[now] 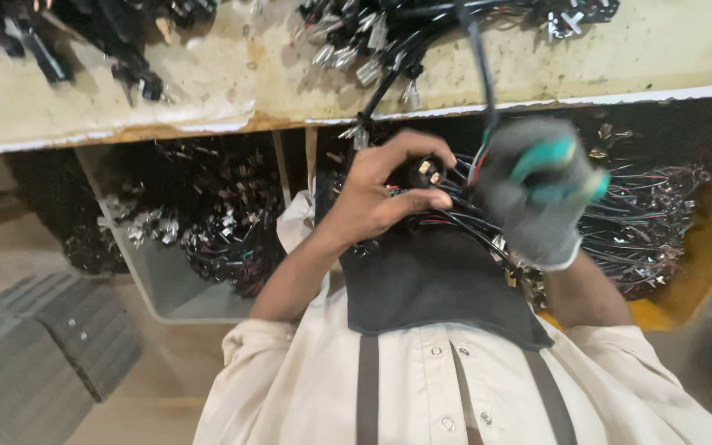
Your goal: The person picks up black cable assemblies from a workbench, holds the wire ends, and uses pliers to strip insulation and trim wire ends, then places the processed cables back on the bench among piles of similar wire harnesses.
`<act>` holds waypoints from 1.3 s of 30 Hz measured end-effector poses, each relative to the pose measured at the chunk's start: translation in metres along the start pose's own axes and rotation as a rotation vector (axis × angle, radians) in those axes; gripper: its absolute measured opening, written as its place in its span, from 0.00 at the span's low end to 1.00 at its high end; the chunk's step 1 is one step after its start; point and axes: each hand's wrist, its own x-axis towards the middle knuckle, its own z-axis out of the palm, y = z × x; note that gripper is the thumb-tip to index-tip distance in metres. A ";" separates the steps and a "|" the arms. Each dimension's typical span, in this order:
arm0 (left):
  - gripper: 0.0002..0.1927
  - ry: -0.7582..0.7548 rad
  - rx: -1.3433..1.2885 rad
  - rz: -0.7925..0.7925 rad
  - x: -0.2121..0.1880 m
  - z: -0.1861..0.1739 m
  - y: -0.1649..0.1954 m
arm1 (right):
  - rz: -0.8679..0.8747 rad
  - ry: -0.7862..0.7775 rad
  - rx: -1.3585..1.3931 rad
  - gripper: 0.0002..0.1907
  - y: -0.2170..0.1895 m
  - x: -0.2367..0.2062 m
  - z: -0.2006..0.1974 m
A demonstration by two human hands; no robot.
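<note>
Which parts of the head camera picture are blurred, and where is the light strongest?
In the head view, the grey knitted glove with green patches on the right hand is smeared by motion; the bare left hand is sharper; light is strongest on the worn cream workbench top; the bins below lie in shadow.

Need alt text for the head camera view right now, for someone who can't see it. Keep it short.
A person's bare left hand pinches a small black connector on a bundle of black wires, while the right hand, in a grey glove, is blurred beside it. Above is a worn bench strewn with more wires; below it, bins of wire bundles.
</note>
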 end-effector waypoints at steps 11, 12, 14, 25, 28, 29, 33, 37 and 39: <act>0.21 0.021 0.584 0.096 -0.007 -0.005 -0.004 | 0.073 -0.218 -0.068 0.06 0.032 -0.026 0.016; 0.19 0.026 0.485 0.039 -0.009 -0.003 -0.004 | 0.124 -0.158 0.030 0.06 0.030 -0.031 0.020; 0.16 0.024 0.297 -0.055 -0.013 -0.005 -0.003 | 0.234 -0.071 0.139 0.06 0.028 -0.041 0.021; 0.39 -0.121 0.273 0.049 -0.014 0.012 0.005 | 0.433 -0.013 0.282 0.06 0.048 -0.066 0.030; 0.45 -0.161 0.604 0.181 -0.008 0.019 0.007 | 0.314 0.008 0.120 0.07 0.045 -0.035 0.020; 0.44 -0.170 0.787 0.320 -0.007 0.018 0.005 | 0.210 0.045 -0.021 0.07 0.047 -0.023 0.016; 0.38 -0.364 1.659 0.182 -0.023 0.003 0.001 | -0.306 0.065 -0.886 0.07 0.072 0.024 -0.016; 0.31 -0.422 1.443 0.046 -0.037 -0.020 0.022 | -0.395 -0.078 -1.000 0.06 0.090 0.048 -0.034; 0.24 -0.201 1.401 0.199 -0.025 -0.035 0.041 | -0.414 -0.102 -1.001 0.06 0.086 0.049 -0.030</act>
